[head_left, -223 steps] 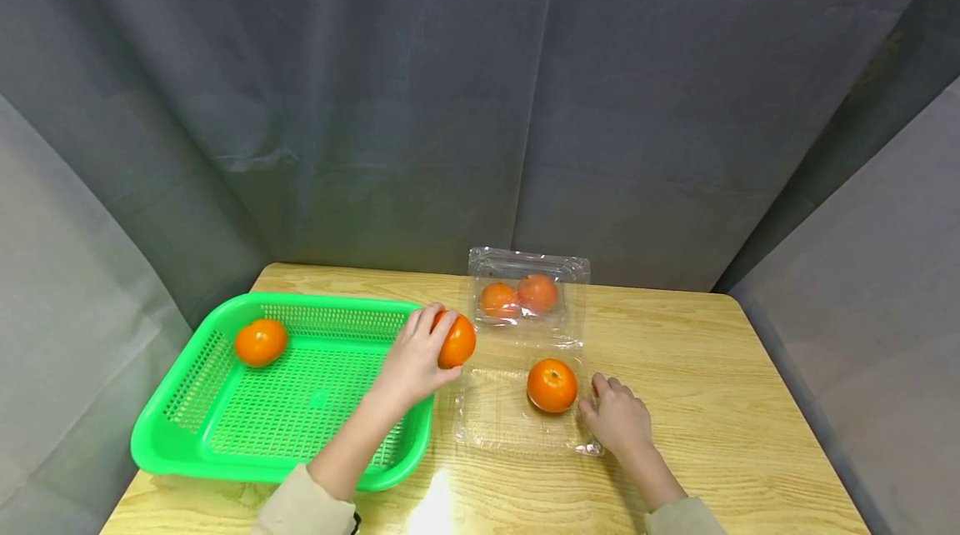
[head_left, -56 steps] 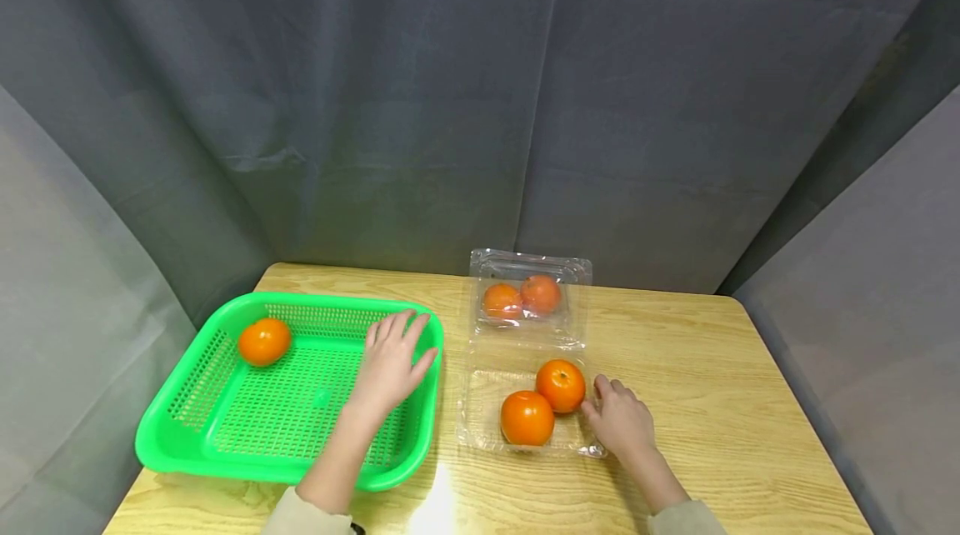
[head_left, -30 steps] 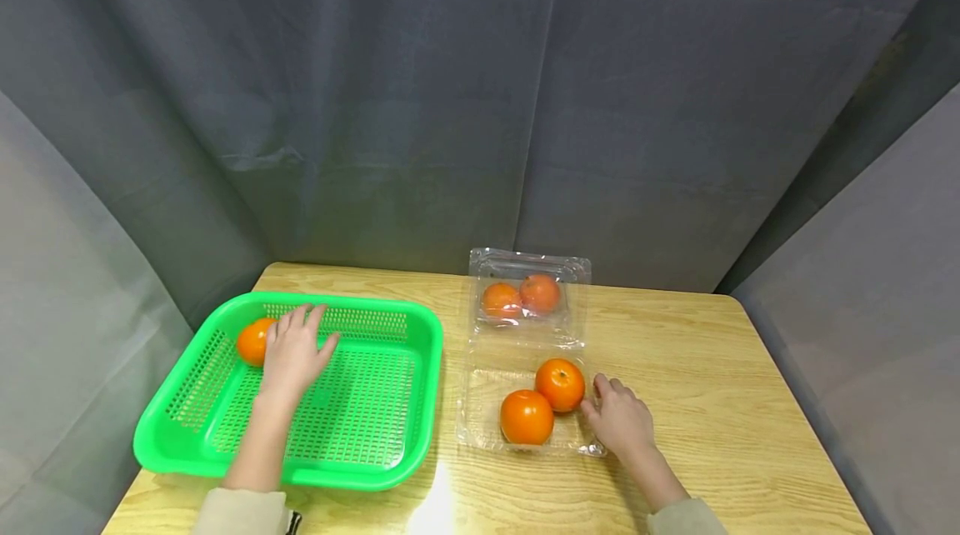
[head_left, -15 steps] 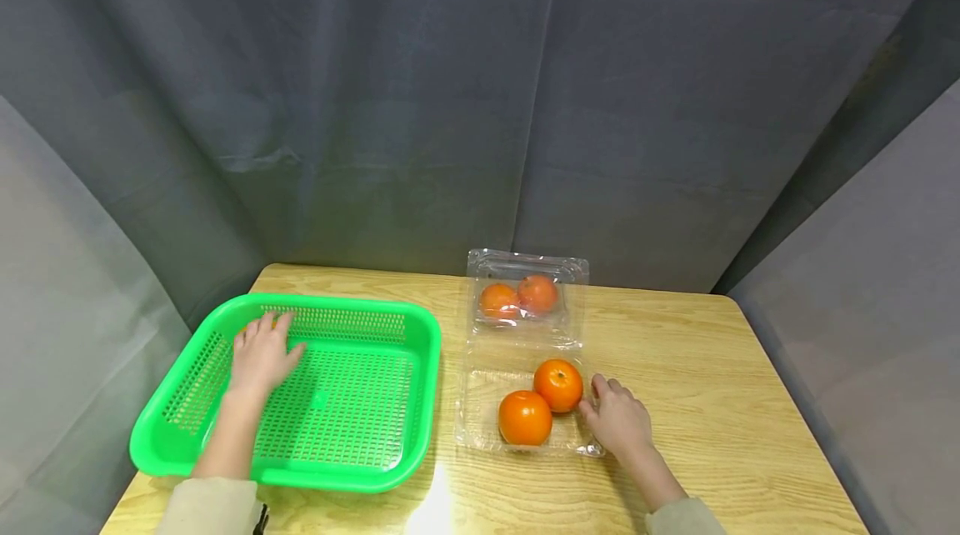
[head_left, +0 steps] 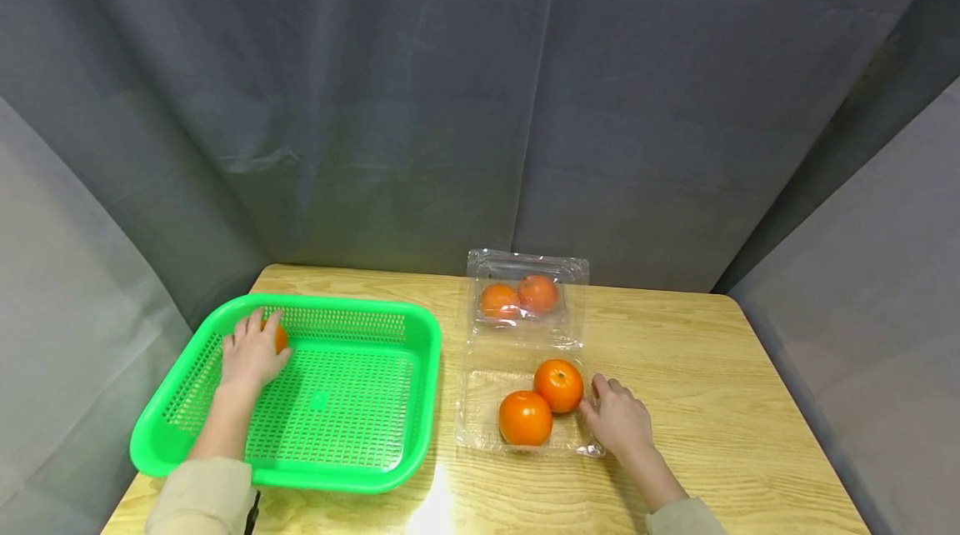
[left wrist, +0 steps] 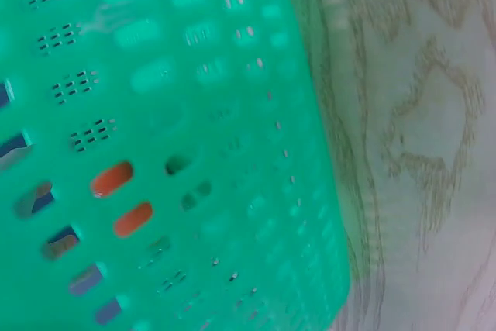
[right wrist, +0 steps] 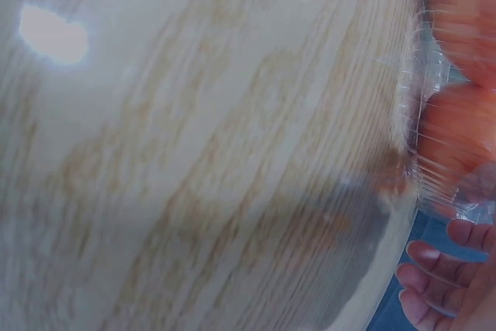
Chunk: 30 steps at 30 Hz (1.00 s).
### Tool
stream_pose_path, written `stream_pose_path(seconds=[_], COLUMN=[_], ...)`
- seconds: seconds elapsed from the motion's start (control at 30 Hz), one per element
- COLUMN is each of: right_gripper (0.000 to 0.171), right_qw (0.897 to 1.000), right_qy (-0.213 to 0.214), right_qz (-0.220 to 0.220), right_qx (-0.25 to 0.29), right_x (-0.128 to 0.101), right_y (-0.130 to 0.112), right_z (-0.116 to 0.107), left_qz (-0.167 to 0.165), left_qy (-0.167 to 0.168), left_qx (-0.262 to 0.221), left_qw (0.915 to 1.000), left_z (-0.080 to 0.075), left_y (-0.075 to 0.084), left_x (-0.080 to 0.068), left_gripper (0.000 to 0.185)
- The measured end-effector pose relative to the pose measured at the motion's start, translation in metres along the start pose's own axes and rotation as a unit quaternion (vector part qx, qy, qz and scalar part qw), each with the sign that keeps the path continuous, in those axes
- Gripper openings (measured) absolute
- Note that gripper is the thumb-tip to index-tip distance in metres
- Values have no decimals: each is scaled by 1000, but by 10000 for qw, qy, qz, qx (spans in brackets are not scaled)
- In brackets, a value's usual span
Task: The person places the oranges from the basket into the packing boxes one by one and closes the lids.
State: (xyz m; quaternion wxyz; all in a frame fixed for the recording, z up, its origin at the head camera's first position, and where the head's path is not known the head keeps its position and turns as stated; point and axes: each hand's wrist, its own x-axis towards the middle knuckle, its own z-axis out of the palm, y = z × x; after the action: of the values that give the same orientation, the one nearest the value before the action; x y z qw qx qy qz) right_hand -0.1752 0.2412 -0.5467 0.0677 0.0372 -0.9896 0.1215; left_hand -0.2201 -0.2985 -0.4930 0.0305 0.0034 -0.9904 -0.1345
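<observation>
In the head view, my left hand [head_left: 251, 356] is inside the green plastic basket [head_left: 330, 481], at its back left. Its fingers and thumb grip an orange [head_left: 281, 339], mostly covered by the hand. The left wrist view shows mainly the basket's perforated wall [left wrist: 170, 114], with bits of orange through its slots. My right hand [head_left: 621, 418] lies at the right edge of the open clear plastic clamshell box [head_left: 480, 431], fingers loosely bent and spread in the right wrist view. Two oranges sit in the box's near half: one in front [head_left: 525, 418], another behind it [head_left: 558, 385].
The box's raised lid half [head_left: 573, 268] stands toward the back; two orange fruits [head_left: 537, 295] show through it. Everything rests on a wooden table [head_left: 697, 377]. Grey cloth [head_left: 405, 118] hangs behind and on both sides.
An orange once in my left hand now sits in the box's near half. My left hand has moved left into the basket and onto the orange there. My right hand stays put.
</observation>
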Motion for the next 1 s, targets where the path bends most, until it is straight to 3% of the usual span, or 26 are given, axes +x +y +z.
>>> stream_pose_path(seconds=[0.5, 1.0], right_gripper=[22, 21], right_qw=[10000, 10000], right_qy=[-45, -58], right_qz=[-11, -7], right_qx=[-39, -6], right_x=[0, 0], right_y=[-1, 0], right_z=[-1, -1], left_qz=[-314, -641], left_qy=[-218, -412], left_qx=[-341, -298], left_qw=[9987, 9966], left_z=[14, 19], left_y=[-13, -17], left_x=[9, 12], left_gripper=[69, 72])
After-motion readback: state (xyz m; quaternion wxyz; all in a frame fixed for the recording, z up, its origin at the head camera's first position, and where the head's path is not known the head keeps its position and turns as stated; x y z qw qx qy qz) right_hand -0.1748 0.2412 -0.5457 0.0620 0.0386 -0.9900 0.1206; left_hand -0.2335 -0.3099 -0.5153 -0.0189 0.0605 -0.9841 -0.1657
